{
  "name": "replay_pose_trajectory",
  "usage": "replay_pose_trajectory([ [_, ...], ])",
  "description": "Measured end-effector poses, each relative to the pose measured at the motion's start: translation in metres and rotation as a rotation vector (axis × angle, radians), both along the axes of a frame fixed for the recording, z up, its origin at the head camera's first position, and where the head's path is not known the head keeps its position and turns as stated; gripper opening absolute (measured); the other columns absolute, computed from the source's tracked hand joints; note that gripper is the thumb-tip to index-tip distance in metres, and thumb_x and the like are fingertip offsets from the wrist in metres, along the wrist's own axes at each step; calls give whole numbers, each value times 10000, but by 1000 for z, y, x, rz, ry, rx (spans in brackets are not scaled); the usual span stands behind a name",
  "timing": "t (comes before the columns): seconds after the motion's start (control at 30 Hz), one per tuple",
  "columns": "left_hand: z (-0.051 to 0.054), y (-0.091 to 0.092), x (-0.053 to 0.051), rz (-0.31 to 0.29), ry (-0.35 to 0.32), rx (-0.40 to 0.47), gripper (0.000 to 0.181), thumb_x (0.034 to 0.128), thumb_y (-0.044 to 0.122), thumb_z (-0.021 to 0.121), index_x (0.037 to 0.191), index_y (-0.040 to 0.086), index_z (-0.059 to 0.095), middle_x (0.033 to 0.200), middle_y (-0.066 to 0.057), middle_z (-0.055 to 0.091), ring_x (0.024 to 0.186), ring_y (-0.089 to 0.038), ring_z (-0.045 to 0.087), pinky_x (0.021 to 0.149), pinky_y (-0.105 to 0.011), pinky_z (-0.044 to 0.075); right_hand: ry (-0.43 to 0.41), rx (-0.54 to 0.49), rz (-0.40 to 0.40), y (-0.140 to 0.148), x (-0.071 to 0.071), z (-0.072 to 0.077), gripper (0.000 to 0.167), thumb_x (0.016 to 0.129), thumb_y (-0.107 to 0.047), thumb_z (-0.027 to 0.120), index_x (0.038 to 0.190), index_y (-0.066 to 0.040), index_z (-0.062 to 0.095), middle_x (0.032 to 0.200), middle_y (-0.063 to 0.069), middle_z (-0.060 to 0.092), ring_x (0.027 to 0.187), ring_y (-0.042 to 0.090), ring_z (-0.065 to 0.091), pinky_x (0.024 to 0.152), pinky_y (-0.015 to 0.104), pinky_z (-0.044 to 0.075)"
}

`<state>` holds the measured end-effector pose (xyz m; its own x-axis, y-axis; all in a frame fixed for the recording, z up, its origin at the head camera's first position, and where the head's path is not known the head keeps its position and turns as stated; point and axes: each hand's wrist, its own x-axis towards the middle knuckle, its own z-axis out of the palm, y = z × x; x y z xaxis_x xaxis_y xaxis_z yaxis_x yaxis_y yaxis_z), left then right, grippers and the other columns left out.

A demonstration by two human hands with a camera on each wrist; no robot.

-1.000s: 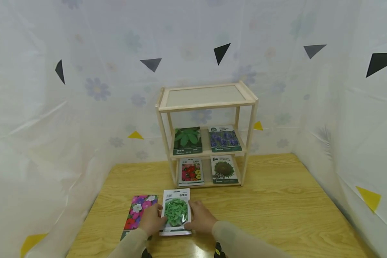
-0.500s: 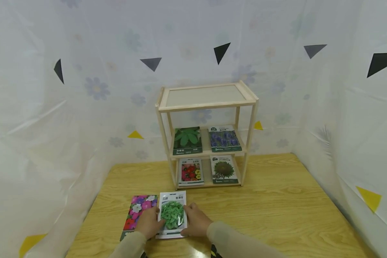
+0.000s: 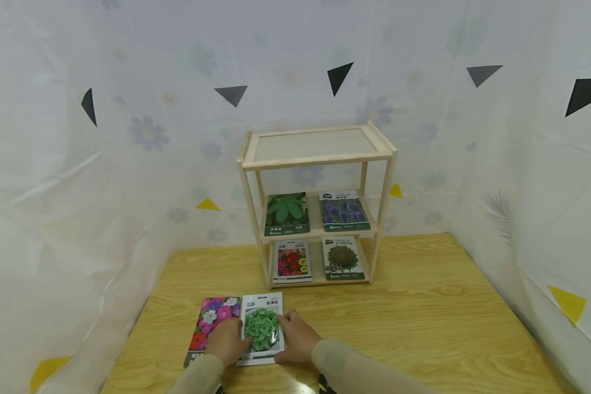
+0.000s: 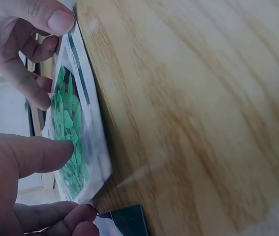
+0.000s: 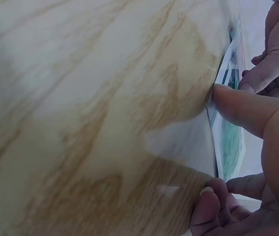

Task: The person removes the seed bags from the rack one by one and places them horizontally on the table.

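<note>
A white seed packet (image 3: 261, 329) with a green leafy picture lies near the front of the wooden table, between both hands. My left hand (image 3: 227, 342) grips its left edge. In the left wrist view, the thumb lies over the packet's face (image 4: 66, 130) and the other fingers bend at the edge. My right hand (image 3: 297, 340) holds the right side, its thumb at the lower right corner and its fingers along the edge. A seed packet with pink, red and purple flowers (image 3: 203, 328) lies just left, partly covered by my left hand.
A pale wooden rack (image 3: 320, 143) stands at the back of the table (image 3: 423, 306). Its middle shelf bears a green-leaf packet (image 3: 287, 212) and a purple-flower packet (image 3: 343, 212). Below are a red-flower packet (image 3: 293, 264) and a sunflower packet (image 3: 342, 259).
The leafy packet, held in both hands, has moved left and slightly toward me, coming up beside the flower packet. During the last half second it has shifted only a little.
</note>
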<state>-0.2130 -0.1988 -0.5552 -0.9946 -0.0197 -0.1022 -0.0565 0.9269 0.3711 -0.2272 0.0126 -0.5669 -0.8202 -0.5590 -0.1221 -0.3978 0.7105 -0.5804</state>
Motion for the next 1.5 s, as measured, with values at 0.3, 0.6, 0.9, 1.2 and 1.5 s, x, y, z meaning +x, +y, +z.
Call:
replay_pose_trajectory([
  [0.3,0,2,0,-11,-19,-72,495,725,300,825,1050,-42,673,955,-177,656,899,-348,624,811,-532,499,55,30,15,-3,-2,-11,921,696,-469,838,1403,-13,464,1191,55,428,1036,156,539,885,284,488],
  [0.6,-1,5,2,-21,-12,-133,496,725,333,829,1021,-35,679,906,-158,620,861,-317,609,792,-518,509,27,32,22,-2,-6,-14,904,706,-475,825,1413,-44,464,1206,35,425,1044,139,533,877,281,488],
  [0.9,-1,5,3,-24,-8,-125,530,714,320,837,1053,-53,674,983,-194,633,925,-356,608,828,-548,490,2,20,27,0,-5,-11,894,714,-471,824,1420,-61,461,1232,34,416,1064,139,525,878,287,486],
  [1.2,-4,4,5,-28,50,-120,510,693,326,848,1011,-39,686,932,-159,597,901,-340,574,802,-528,494,-9,22,23,0,-5,-10,885,723,-465,822,1426,-69,458,1257,37,411,1098,155,524,902,302,484],
  [1.5,-7,4,6,-22,68,-81,532,699,309,848,1033,-65,672,969,-178,558,925,-353,557,840,-522,486,18,31,26,0,-7,-16,904,708,-495,821,1421,-69,464,1240,37,415,1076,143,525,888,293,486],
])
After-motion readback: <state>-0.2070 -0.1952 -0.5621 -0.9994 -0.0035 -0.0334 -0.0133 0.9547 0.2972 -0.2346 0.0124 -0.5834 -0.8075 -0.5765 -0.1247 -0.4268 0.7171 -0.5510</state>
